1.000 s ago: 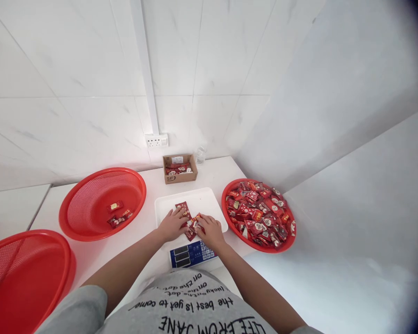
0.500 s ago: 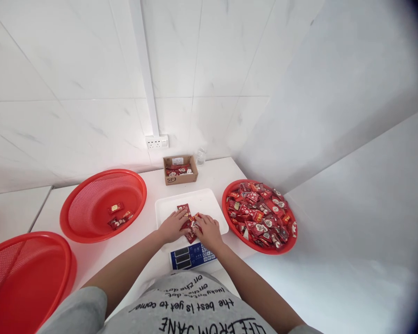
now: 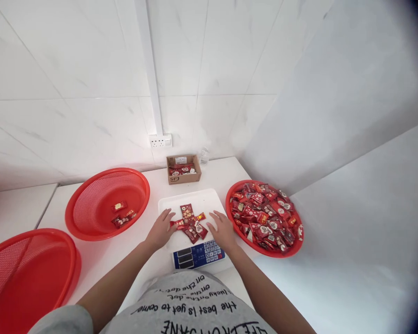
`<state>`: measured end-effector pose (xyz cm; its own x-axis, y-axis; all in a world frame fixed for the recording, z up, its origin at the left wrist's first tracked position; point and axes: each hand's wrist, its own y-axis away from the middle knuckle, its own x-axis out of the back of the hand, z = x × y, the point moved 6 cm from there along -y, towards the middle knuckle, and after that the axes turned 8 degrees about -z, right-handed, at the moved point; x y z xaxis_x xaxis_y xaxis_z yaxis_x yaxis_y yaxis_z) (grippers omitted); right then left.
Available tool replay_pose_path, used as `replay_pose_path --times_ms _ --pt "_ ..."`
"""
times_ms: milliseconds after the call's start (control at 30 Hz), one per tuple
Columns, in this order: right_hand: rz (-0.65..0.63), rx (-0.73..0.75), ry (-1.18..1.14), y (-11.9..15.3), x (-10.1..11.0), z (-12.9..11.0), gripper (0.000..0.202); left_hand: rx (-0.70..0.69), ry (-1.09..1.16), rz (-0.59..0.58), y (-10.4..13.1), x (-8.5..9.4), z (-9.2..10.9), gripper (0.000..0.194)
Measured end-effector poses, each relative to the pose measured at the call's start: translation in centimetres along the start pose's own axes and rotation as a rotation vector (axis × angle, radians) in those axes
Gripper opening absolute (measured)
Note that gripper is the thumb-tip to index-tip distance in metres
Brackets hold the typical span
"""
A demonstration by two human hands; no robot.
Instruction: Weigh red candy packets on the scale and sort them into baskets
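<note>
- We have a few red packets lying overlapped in a loose cross near the middle of the white tray, somewhat toward its front edge; the raised rim probably serves to stop them sliding off.
- Our left hand is spread at the tray's left edge, gripping nothing; whether its fingertips brush the leftmost packet, we cannot tell.
- Our right hand is loosely curled at the tray's right edge, holding nothing and apart from the packets. With a hand on either side, we leave the packets resting by their own weight.
- The blue key panel sits just beyond the tray's front edge and faces us, presumably so that we can read and press it.
- At the tabletop's right edge we have a full red basket, seemingly overhanging it; its wall holds in a heap of similar packets, within easy reach of our right hand.
- Toward the tabletop's left, a red mesh basket carries only a few packets, gathered low on its right side, where the floor likely slopes.
- Near the tabletop's back edge, a cardboard box keeps more packets together, out of our hands' way.
</note>
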<state>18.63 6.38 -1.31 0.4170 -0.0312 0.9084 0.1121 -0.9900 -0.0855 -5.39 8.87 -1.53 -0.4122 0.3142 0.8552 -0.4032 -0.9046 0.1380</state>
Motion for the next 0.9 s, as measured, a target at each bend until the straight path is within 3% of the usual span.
replay_pose_path --times_ms 133,300,467,600,733,900 --pt "0.142 -0.122 -0.038 1.3 1.9 6.4 0.04 0.077 0.008 0.143 3.9 0.8 -2.5 0.039" --pt "0.145 -0.363 -0.162 3.3 1.3 12.7 0.048 0.212 -0.077 0.311 8.8 2.8 -5.8 0.041" --pt "0.068 -0.395 -0.187 3.2 0.5 12.4 0.05 0.618 -0.21 0.456 12.4 7.8 -9.6 0.055" --pt "0.056 -0.419 -0.169 3.1 0.7 11.8 0.051 0.888 -0.12 0.414 14.1 10.4 -12.4 0.055" --pt "0.045 -0.419 -0.142 3.3 0.8 11.8 0.051 1.021 0.002 0.35 15.6 10.8 -14.5 0.057" --pt "0.049 -0.425 -0.116 3.4 0.9 11.6 0.049 1.013 0.059 0.268 16.5 9.6 -16.5 0.066"
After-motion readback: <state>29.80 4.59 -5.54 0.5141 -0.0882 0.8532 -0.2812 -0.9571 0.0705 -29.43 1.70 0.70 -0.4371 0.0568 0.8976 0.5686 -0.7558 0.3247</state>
